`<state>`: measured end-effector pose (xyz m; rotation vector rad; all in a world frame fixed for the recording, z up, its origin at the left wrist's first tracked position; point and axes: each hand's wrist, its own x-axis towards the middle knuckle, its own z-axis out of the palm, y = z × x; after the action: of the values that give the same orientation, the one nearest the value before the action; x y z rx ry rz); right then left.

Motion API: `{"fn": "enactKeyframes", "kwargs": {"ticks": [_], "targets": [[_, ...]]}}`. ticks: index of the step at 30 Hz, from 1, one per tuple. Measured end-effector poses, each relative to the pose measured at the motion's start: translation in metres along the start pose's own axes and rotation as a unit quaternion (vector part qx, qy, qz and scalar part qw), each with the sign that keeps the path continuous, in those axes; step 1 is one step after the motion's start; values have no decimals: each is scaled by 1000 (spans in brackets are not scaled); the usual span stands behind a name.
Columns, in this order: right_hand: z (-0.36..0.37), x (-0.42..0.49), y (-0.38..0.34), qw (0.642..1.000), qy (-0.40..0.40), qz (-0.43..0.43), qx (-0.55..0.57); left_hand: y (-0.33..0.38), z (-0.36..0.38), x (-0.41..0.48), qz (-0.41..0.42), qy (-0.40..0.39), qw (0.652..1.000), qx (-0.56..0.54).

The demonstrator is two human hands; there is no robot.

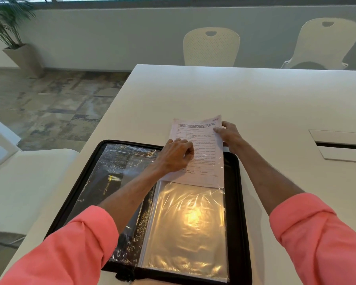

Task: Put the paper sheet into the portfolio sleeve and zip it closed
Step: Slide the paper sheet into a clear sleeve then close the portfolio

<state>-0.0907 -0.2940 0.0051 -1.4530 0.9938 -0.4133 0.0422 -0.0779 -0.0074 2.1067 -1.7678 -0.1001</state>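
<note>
A black zip portfolio [237,212] lies open on the white table, with clear plastic sleeves on both halves. A printed paper sheet [203,153] sits partly inside the top of the right-hand sleeve [185,227]; its lower part is under the plastic and its upper half sticks out past the portfolio's far edge. My left hand [176,155] rests on the sheet's left side at the sleeve's mouth, fingers curled and pinching there. My right hand [229,135] holds the sheet's upper right edge. Whether the left fingers grip paper or plastic is unclear.
The white table [255,95] stretches ahead, with a cable hatch [341,146] at the right. Two white chairs [211,47] stand at the far side. A cushioned seat [23,182] is at my left, and a potted plant [10,33] stands in the far left corner.
</note>
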Motion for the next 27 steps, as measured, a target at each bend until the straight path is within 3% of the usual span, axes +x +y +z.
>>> {"fn": "enactKeyframes", "kwargs": {"ticks": [4,9,12,18,27], "targets": [[-12,-2,-4,997,-74,-25,6,-3,-3,2,-3,-2,1000,-7],[-36,-9,0,979,-197,12,-43,-3,-2,2,-12,-1,1000,-19],[-31,-7,4,983,-179,24,-38,-2,-2,2,-12,-7,1000,-22],[-2,6,-9,998,-41,-45,-15,-13,-13,-2,-23,-21,999,-25],[-14,-7,-30,969,-177,-79,-152,-12,-15,-6,-29,20,999,-23]]}}
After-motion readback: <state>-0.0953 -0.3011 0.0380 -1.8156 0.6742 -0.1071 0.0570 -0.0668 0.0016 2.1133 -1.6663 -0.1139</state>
